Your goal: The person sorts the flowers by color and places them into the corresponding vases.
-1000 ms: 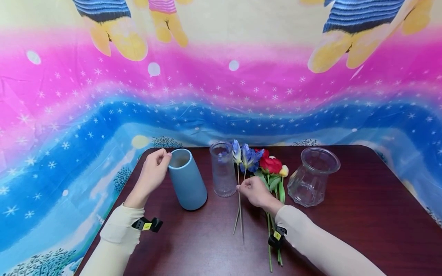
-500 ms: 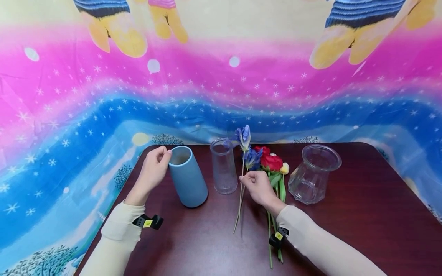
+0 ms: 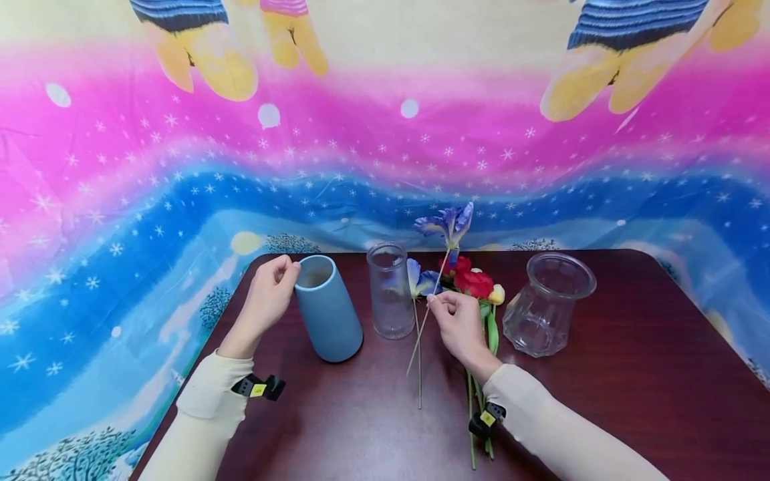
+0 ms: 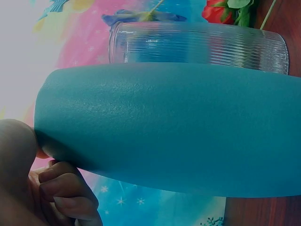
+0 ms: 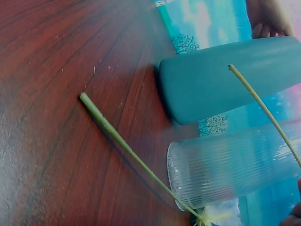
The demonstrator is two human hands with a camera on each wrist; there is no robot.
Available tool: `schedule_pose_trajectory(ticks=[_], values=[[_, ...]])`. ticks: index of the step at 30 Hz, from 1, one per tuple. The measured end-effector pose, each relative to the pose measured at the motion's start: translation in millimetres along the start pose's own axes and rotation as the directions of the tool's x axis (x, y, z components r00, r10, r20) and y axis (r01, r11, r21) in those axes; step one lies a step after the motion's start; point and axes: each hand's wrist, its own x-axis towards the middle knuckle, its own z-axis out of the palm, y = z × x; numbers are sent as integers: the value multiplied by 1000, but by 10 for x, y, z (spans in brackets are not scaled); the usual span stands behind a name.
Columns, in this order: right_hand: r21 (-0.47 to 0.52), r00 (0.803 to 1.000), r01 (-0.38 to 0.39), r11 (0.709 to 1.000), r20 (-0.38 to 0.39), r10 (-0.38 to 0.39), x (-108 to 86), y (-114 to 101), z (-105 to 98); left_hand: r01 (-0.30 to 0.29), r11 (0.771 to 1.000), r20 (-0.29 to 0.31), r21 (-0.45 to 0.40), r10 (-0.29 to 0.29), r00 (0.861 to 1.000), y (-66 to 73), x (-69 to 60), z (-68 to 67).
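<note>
My left hand (image 3: pixel 265 294) pinches the rim of the blue vase (image 3: pixel 329 321), which stands upright; in the left wrist view the vase (image 4: pixel 164 127) fills the middle beside the fingers. My right hand (image 3: pixel 460 327) pinches the stem of a blue flower (image 3: pixel 451 224) between thumb and finger, its bloom up and its lower end off the table. A second blue flower (image 3: pixel 423 279) lies on the table, its stem crossing behind the held one in the head view. In the right wrist view the held stem (image 5: pixel 263 106) passes in front of the vase.
A ribbed clear glass vase (image 3: pixel 392 300) stands right of the blue one. Red roses (image 3: pixel 475 284) and a pale yellow bud (image 3: pixel 496 294) lie beyond the right hand. A wide-mouthed glass vase (image 3: pixel 538 321) stands at the right. A printed cloth (image 3: pixel 361 147) hangs behind the table.
The right hand has moved slightly right and up, lifting one blue flower away from the other, which stays on the table. The left hand has kept its hold on the vase rim.
</note>
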Motion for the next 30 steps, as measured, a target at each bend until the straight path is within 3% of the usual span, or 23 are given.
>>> schedule_pose_trajectory(ticks=[7,13,19,30], values=[[131,994,-1,991,-106,15,-8,-31,27,-7,1000,3,1,7,1000,-19,3,3],[227,976,-10,974,-208,59,-9,-90,46,-17,1000,8,-3,18,1000,-23,6,-2],[296,955,64,953,-296,28,-8,-139,66,-17,1000,9,-6,17,1000,-17,2,-10],[324,946,138,936,-324,-27,23,-252,84,-8,1000,13,-5,8,1000,-29,12,-8]])
